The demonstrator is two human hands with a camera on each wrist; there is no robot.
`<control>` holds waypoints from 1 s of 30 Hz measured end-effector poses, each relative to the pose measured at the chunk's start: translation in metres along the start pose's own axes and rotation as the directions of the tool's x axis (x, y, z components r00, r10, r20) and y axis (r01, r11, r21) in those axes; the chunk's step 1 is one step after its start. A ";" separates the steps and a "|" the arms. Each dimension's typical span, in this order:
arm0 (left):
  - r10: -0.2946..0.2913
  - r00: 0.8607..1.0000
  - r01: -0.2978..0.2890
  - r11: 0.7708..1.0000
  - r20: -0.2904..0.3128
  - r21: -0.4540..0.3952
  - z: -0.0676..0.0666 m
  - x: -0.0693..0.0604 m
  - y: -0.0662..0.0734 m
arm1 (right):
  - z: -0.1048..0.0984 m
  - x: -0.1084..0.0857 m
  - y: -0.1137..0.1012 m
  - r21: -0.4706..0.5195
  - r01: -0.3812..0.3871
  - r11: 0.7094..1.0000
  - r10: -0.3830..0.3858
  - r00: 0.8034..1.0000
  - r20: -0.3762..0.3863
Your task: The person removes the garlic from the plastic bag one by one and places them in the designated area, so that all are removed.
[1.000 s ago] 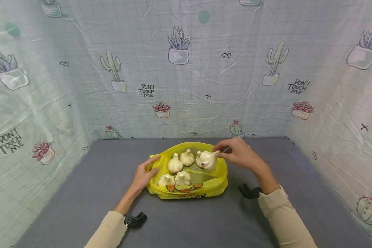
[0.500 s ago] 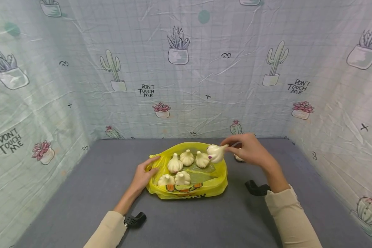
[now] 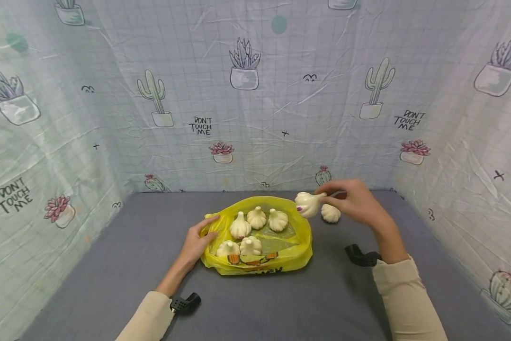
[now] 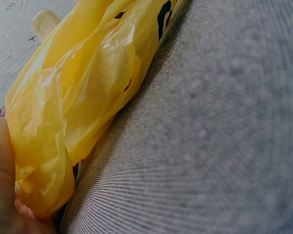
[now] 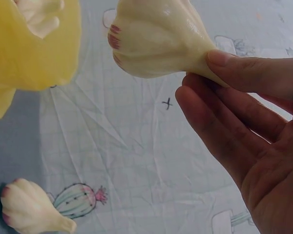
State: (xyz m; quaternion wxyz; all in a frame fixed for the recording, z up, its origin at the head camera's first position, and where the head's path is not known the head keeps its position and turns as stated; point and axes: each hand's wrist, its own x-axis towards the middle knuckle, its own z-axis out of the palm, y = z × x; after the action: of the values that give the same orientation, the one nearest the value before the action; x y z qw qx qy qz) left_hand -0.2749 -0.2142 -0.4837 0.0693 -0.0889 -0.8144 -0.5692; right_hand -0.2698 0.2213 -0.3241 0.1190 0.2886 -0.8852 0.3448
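Observation:
My right hand (image 3: 357, 201) pinches a garlic bulb (image 3: 308, 204) by its stem, above the right rim of a yellow plastic bag (image 3: 302, 239). In the right wrist view the held bulb (image 5: 156, 39) lies sideways, reddish marks at its root end, thumb and fingers on the stem. My left hand (image 3: 197, 241) grips the bag's left edge; in the left wrist view part of that hand (image 4: 1, 180) shows against the crumpled plastic. Several garlic bulbs (image 3: 256, 218) sit inside the open bag. Another bulb (image 3: 331, 214) rests on the table to the right, below my right hand.
The grey cloth-covered table (image 3: 153, 213) runs back to a patterned curtain (image 3: 276, 156), which also hangs at both sides. Black wrist cameras (image 3: 186, 303) are strapped to both wrists.
My right hand has carried the garlic bulb up and to the right, out over the bag's rim. The bulb on the table has come into view. My left hand stays put.

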 end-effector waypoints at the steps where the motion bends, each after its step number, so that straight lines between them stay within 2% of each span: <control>1: 0.001 1.000 -0.001 1.000 -0.001 0.001 0.000 0.000 -0.001 | -0.001 -0.001 0.000 -0.002 -0.004 1.000 0.004 1.000 -0.005; 15: -0.003 1.000 0.003 1.000 -0.003 -0.008 0.000 0.001 -0.003 | -0.017 -0.009 0.003 -0.020 -0.052 0.998 0.051 0.997 -0.066; 30: -0.007 1.000 0.007 1.000 0.002 -0.008 0.001 0.001 -0.002 | -0.029 -0.015 0.015 -0.027 -0.022 0.999 0.019 0.990 -0.137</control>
State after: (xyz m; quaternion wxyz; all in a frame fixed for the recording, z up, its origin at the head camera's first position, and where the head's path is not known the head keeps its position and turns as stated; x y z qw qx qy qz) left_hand -0.2767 -0.2143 -0.4859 0.0659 -0.0869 -0.8124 -0.5728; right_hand -0.2666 0.2565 -0.3174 0.1798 0.2536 -0.8828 0.3523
